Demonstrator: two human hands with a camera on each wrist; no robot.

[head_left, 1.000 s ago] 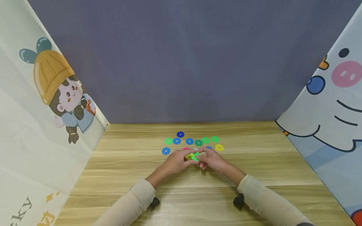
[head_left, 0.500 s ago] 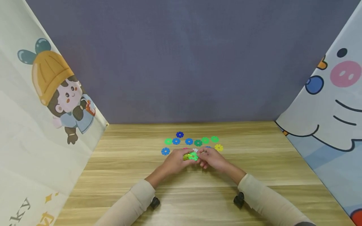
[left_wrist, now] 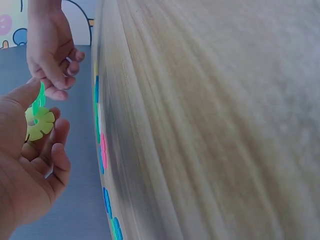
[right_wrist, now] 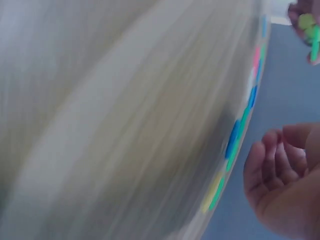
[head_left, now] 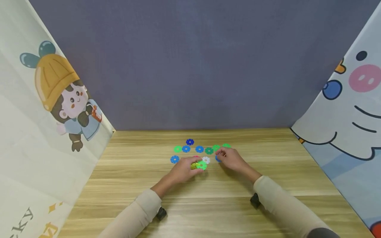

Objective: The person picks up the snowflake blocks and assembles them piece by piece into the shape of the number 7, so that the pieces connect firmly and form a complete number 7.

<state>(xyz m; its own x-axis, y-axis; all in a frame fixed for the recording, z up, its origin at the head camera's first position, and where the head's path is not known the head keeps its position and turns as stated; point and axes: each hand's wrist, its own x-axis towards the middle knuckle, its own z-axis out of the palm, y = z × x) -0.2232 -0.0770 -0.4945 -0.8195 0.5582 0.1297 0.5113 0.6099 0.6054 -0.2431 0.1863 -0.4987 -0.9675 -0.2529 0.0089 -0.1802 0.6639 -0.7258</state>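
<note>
My left hand (head_left: 182,171) pinches a bright green slotted disc (head_left: 202,165) joined to a yellow slotted disc (left_wrist: 44,124), held above the wooden table. In the left wrist view the green disc stands crosswise to the yellow one, near the thumb. My right hand (head_left: 233,160) hovers apart to the right, fingers loosely curled with nothing seen between them. Its fingertips overlap a blue disc (head_left: 218,158) in the head view. Close beyond the left fingertips lie a white disc (head_left: 206,160) and a pink disc (head_left: 196,157), the pink one partly hidden.
Several more discs lie flat toward the back of the table (head_left: 190,211), among them a dark blue disc (head_left: 190,141) and a dark green disc (head_left: 209,151). A yellow disc (right_wrist: 212,192) shows in the right wrist view. A grey cloth wall (head_left: 202,66) rises behind; printed cloths flank both sides.
My right hand has let go of the green disc and moved right and away toward the blue disc. The left hand keeps the joined discs, now slightly further left.
</note>
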